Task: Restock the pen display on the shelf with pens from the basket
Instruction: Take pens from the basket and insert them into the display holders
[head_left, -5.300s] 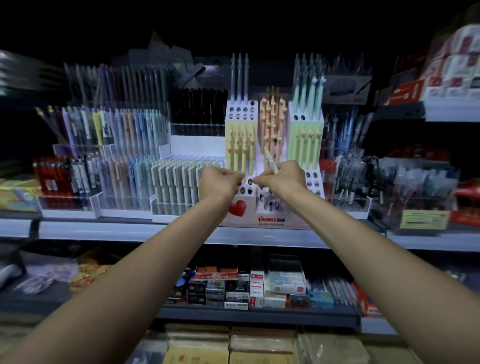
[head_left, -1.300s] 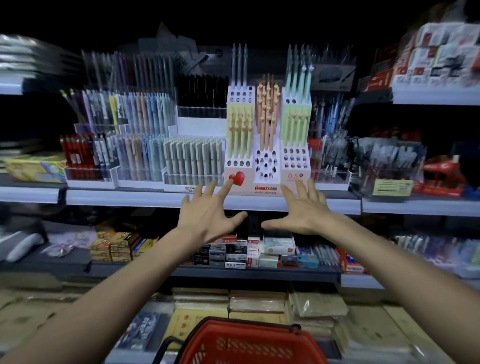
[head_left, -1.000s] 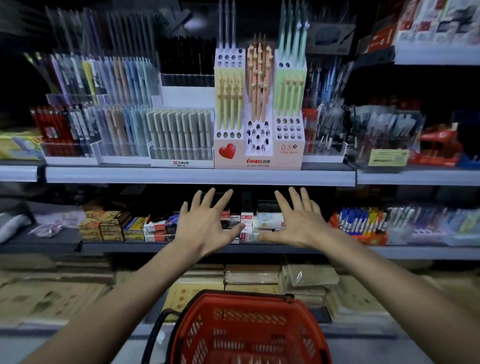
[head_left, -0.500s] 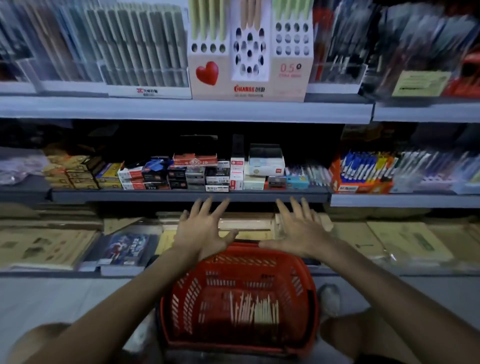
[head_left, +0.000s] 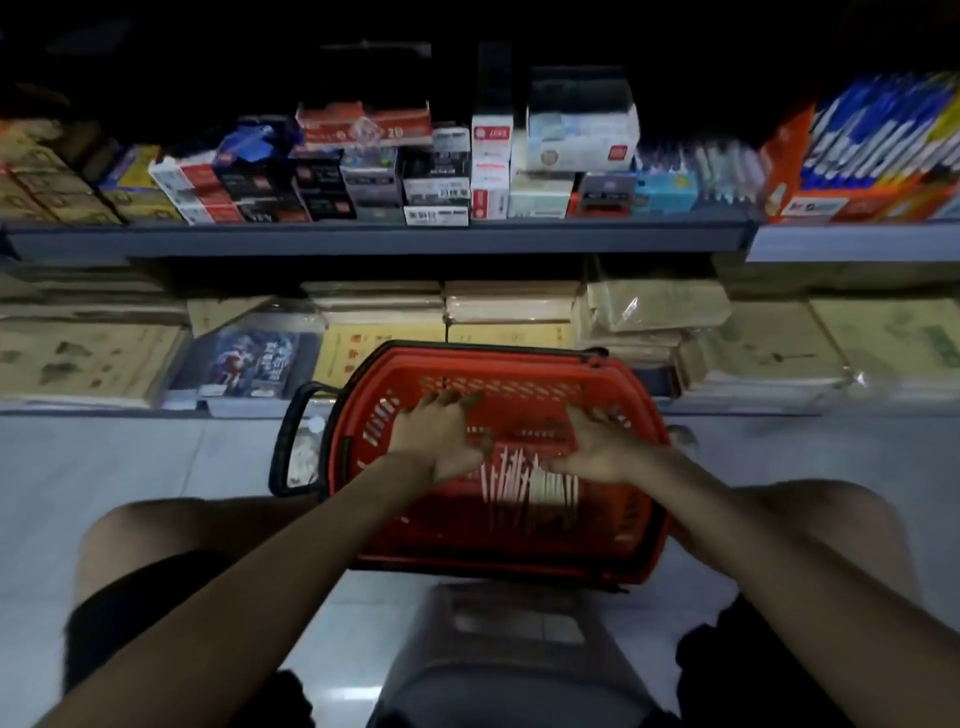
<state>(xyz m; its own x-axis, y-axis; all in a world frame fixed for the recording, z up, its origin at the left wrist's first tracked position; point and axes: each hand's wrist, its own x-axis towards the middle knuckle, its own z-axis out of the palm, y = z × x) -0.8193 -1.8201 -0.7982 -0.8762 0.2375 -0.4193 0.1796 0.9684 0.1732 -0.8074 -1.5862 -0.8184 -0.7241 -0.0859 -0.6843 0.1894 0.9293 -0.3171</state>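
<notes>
Pens are lying in the red basket, just under & btwn the hands. Left hand, right hand are hovering spread, empty. Pickup step, prob; next: pinching a few pens.

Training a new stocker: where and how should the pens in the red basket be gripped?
Likely pinch the pens across their mid-barrels, from straight above: they lie flat, side by side on the floor of the basket, and its walls block side approaches.

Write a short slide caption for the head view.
Left hand and right hand hover open over pale pens in the red basket.
</notes>
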